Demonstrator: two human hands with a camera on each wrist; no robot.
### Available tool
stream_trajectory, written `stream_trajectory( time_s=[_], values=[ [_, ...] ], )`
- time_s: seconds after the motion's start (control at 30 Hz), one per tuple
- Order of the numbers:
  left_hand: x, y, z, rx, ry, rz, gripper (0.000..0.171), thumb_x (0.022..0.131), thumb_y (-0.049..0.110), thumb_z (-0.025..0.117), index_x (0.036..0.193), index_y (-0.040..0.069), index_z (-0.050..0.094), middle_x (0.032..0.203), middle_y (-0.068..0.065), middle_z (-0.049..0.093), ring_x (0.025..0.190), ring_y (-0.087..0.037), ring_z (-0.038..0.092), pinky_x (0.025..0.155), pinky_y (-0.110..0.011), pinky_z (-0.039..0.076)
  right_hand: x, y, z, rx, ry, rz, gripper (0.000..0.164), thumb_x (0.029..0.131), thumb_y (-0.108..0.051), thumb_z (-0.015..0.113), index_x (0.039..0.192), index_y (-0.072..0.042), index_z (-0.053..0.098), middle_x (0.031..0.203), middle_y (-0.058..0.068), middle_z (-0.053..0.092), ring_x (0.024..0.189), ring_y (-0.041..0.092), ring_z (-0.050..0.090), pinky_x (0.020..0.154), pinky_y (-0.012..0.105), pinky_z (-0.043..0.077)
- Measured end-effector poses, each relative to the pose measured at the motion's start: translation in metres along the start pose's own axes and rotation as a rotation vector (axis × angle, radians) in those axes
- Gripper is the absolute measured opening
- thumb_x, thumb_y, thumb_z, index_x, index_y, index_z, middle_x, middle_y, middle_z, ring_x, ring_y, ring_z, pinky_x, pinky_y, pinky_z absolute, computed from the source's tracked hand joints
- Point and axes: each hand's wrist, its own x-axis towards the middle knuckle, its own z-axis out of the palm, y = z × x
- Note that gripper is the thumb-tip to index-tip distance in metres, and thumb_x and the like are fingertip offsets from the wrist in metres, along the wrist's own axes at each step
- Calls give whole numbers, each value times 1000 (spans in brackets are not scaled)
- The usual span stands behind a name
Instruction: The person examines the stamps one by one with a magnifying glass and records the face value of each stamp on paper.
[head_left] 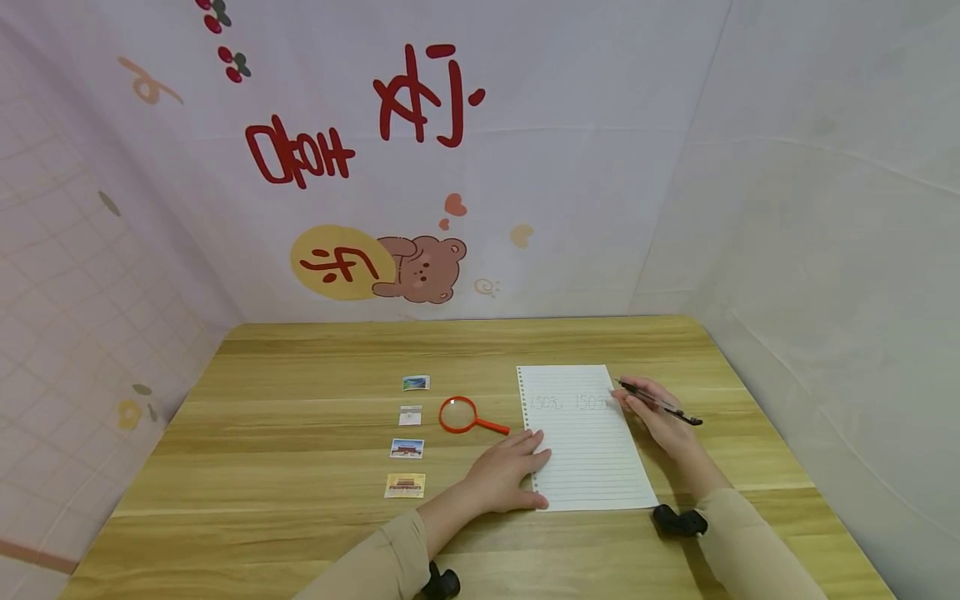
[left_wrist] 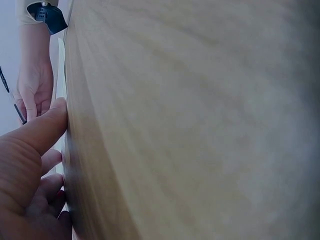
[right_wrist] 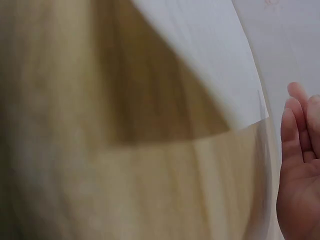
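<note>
A ruled sheet of paper [head_left: 588, 458] with holes down its left side lies on the wooden table. Faint handwriting that looks like "150元" appears twice near its top. My left hand [head_left: 508, 473] rests on the sheet's left edge, fingers spread. At the upper right edge of the sheet, my right hand [head_left: 660, 421] holds a black pen [head_left: 663, 403] with a clear barrel. The left wrist view also shows the pen [left_wrist: 19, 113] by the right hand [left_wrist: 36, 87]. In the right wrist view the right hand's fingers [right_wrist: 290, 132] are curled near the paper [right_wrist: 215, 55].
An orange-red magnifying glass [head_left: 491, 426] lies left of the paper, close to the left hand. Farther left, several small stamp-like pictures, such as a yellow one [head_left: 405, 486] and a blue one [head_left: 407, 448], form a column. A printed cloth [head_left: 570, 167] hangs behind the table [head_left: 285, 433].
</note>
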Motion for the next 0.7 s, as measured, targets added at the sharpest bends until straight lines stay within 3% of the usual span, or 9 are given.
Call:
stream_trajectory(
  time_s=[0.13,0.27,0.37,0.5,0.63,0.7],
  values=[
    [-1,1,-2,0,2,0,74,86,51,72,147,15,51,158,-6,34,146,-22,28,114,-36,30,1,-3,-1,-2,-58,-62,35,100,14,41,131,29,37,118,29,64,99,17,69,81,27,56],
    [-1,1,-2,-2,2,1,74,86,50,72,147,15,51,158,-6,34,146,-22,28,114,-36,30,1,-11,1,-90,-72,-18,36,101,12,40,134,26,39,121,38,58,95,19,68,80,28,56],
    [-1,1,-1,-2,0,2,74,86,51,72,147,15,50,158,-6,34,146,-22,27,115,-36,29,0,-14,-1,-88,-102,9,38,102,10,39,137,25,36,124,43,53,96,21,66,82,27,55],
    [-1,1,-2,2,0,2,74,86,51,72,147,15,50,158,-6,34,146,-21,27,115,-36,29,0,-12,-6,-4,-146,26,40,104,7,36,139,25,30,130,39,52,96,21,63,82,25,54],
    [-2,2,-3,3,-1,-3,74,86,51,72,147,15,51,158,-6,34,146,-21,28,114,-36,30,0,-9,-9,-3,-153,71,42,105,3,35,143,21,30,132,40,49,93,18,63,80,23,54],
    [-1,2,-3,3,-2,-6,74,86,51,72,147,16,51,158,-5,34,146,-21,27,114,-36,30,0,-8,-10,-26,-133,113,43,106,-1,35,145,18,31,133,35,51,99,12,63,82,21,53]
  ],
)
